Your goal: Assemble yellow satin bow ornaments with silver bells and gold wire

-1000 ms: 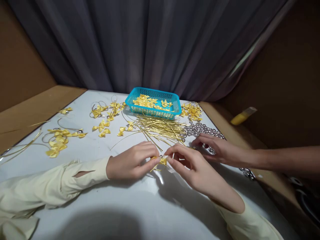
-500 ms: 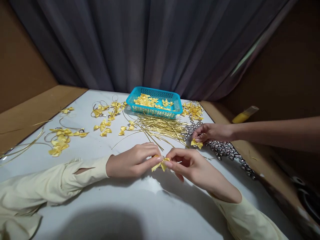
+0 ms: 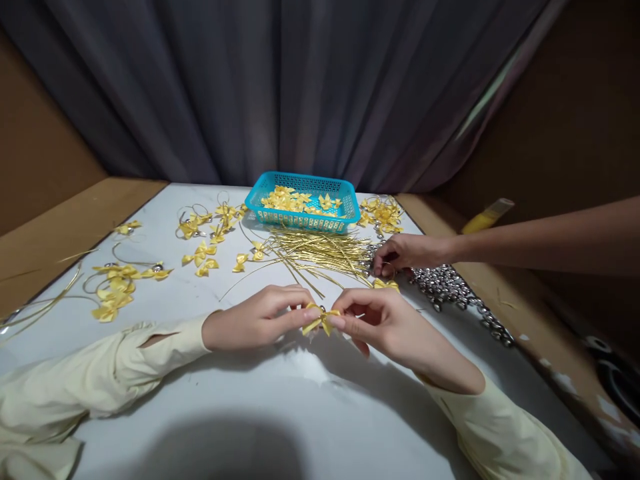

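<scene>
Both of my hands pinch one yellow ribbon bow (image 3: 325,323) over the white table. My left hand (image 3: 263,317) grips the bow's left loop between thumb and fingertips. On the other side, my right hand (image 3: 383,327) holds its right loop the same way. A small silver bell (image 3: 323,310) shows at the bow's centre. Just beyond my hands lies a heap of gold twist ties (image 3: 320,250). The underside of the bow is hidden.
A blue basket (image 3: 303,219) of yellow bows stands at the back. At right, a co-worker's hand (image 3: 407,252) reaches to a pile of silver bells (image 3: 445,287), above another bow (image 3: 385,284). Bows with ties (image 3: 117,287) lie at left. A yellow tube (image 3: 487,217) lies beyond the co-worker's arm.
The silver bell at the bow's centre now shows between my fingertips. The co-worker's hand has let its bow down and moved left and away to the bells. My view has shifted slightly.
</scene>
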`<action>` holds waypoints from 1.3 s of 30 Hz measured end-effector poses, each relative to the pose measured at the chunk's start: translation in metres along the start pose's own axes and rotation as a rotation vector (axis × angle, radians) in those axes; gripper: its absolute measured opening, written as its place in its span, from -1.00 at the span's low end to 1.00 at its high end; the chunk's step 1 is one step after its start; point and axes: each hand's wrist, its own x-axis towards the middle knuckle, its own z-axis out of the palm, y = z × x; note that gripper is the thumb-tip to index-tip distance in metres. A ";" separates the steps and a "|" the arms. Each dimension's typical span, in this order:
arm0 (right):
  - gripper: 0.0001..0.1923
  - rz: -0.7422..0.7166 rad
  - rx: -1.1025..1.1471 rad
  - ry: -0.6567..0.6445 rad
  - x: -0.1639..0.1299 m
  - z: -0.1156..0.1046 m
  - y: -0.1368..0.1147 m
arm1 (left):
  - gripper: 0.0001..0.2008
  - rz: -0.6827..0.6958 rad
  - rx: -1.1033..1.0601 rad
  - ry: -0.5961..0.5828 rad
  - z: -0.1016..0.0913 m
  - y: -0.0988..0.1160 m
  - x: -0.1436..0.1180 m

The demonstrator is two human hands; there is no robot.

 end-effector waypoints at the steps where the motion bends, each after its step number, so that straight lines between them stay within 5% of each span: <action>1: -0.75 -0.002 0.002 0.002 0.000 0.000 0.000 | -0.71 -0.009 -0.004 0.003 0.000 0.000 0.000; 19: -0.79 -0.023 0.003 -0.035 -0.001 -0.001 -0.002 | -0.78 0.095 0.127 0.052 0.000 0.001 -0.003; 28: -0.87 0.001 -0.017 -0.071 -0.002 -0.001 -0.002 | -0.79 -0.263 -0.104 -0.165 -0.013 0.016 -0.001; 39: -0.89 -0.097 -0.124 -0.122 -0.001 -0.002 -0.001 | -0.71 -0.271 -0.143 -0.224 -0.005 0.019 -0.002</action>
